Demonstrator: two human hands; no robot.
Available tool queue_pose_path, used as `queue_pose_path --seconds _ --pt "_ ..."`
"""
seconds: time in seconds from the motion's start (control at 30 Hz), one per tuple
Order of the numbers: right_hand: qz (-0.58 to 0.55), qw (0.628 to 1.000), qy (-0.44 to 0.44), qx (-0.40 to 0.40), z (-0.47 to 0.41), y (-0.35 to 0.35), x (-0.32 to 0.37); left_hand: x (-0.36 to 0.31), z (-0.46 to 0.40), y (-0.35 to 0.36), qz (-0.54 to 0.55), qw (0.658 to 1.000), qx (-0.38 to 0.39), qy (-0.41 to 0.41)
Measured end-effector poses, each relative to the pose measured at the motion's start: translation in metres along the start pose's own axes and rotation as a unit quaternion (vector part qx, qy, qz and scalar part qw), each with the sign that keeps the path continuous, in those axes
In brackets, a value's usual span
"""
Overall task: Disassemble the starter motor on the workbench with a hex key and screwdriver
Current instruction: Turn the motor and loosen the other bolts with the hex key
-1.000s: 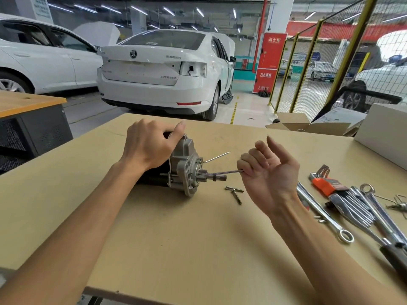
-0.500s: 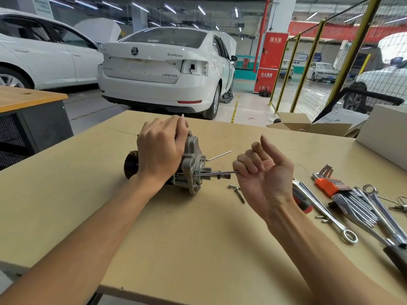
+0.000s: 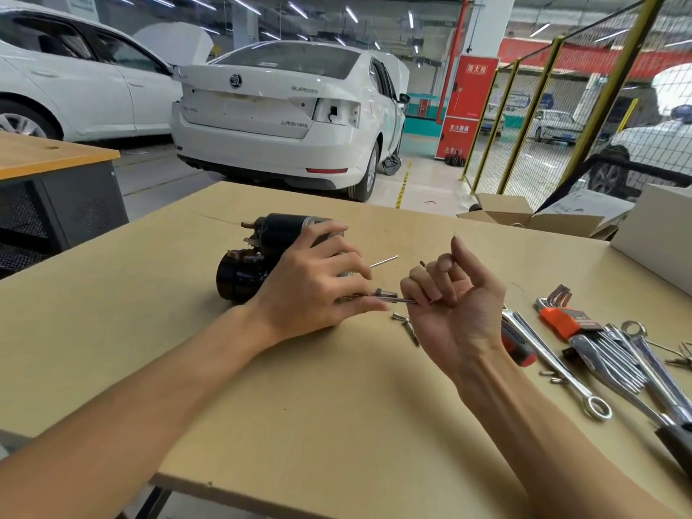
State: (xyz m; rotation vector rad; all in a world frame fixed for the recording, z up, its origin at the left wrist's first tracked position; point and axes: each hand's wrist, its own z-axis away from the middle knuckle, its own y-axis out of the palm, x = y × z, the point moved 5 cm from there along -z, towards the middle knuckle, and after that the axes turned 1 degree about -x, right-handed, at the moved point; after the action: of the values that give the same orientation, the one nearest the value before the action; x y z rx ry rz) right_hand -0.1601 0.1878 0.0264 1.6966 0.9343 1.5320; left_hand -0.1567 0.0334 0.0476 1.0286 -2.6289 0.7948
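- Lying on its side toward the far middle of the workbench (image 3: 337, 425), the starter motor (image 3: 258, 264) shows its black cylindrical body and a smaller black solenoid on top, with coppery terminals at the left end.
- The left hand (image 3: 318, 294) is laid over the right-hand end of the starter motor, fingers spread and wrapped down over the housing, pressing it to the board; that end of the motor is hidden under the hand.
- A thin metal rod (image 3: 384, 262) sticks out to the right from behind the left hand's fingers, tilted slightly upward.
- The right hand (image 3: 455, 312) is palm-up just to the right of the motor, fingers curled in on a long thin metal shaft (image 3: 397, 299) that runs level from its fingertips toward the motor under the left hand. Whether this is the hex key or a long bolt cannot be told.
- Loose bolts (image 3: 406, 325) lie on the board between the two hands, just in front of the right hand's fingers.
- To the right of the right wrist lies a screwdriver (image 3: 518, 348) with a red and black handle, partly hidden by the forearm.
- Beside it a long combination wrench (image 3: 558, 365) lies at a slant, ring end toward the near edge.
- Farther right sits a hex key set (image 3: 565, 316) in an orange holder, and next to it a cluster of more wrenches (image 3: 644, 365).
- A few small bits (image 3: 552, 376) rest near the long wrench.
- An open cardboard box (image 3: 524, 215) stands at the far right edge of the bench.
- Beyond the bench a white car (image 3: 281, 106) is parked with its rear toward the camera.
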Motion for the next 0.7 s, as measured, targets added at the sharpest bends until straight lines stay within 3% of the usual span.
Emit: queue_pose_path --seconds 0.1,0.2,0.27,0.33,0.4,0.47,0.6,0.7 --pt "0.05 0.999 0.008 0.005 0.0 -0.001 0.0 0.004 -0.001 0.003 0.001 1.0 0.008 -0.02" --pt "0.227 0.974 -0.023 0.0 -0.004 -0.008 0.009 0.005 -0.002 0.002 0.009 0.999 0.012 -0.039" --pt "0.417 0.906 -0.065 -0.003 -0.005 -0.015 0.016 0.006 -0.002 0.002 0.023 0.999 0.013 -0.048" --pt "0.596 0.798 -0.091 0.001 -0.004 -0.021 0.018 0.007 -0.001 0.001 0.032 0.998 0.012 -0.055" --pt "0.678 0.727 -0.101 0.03 -0.003 -0.025 0.015 0.009 0.0 0.001 0.038 0.997 0.017 -0.06" --pt "0.678 0.727 -0.094 0.05 -0.004 -0.025 0.013 0.011 0.001 0.002 0.048 0.996 0.026 -0.066" --pt "0.594 0.796 -0.059 0.1 -0.002 -0.016 0.008 0.018 0.004 0.004 0.057 0.992 0.059 -0.1" --pt "0.604 0.78 -0.067 0.146 0.004 -0.01 0.002 0.024 0.009 0.003 0.053 0.988 0.098 -0.111"
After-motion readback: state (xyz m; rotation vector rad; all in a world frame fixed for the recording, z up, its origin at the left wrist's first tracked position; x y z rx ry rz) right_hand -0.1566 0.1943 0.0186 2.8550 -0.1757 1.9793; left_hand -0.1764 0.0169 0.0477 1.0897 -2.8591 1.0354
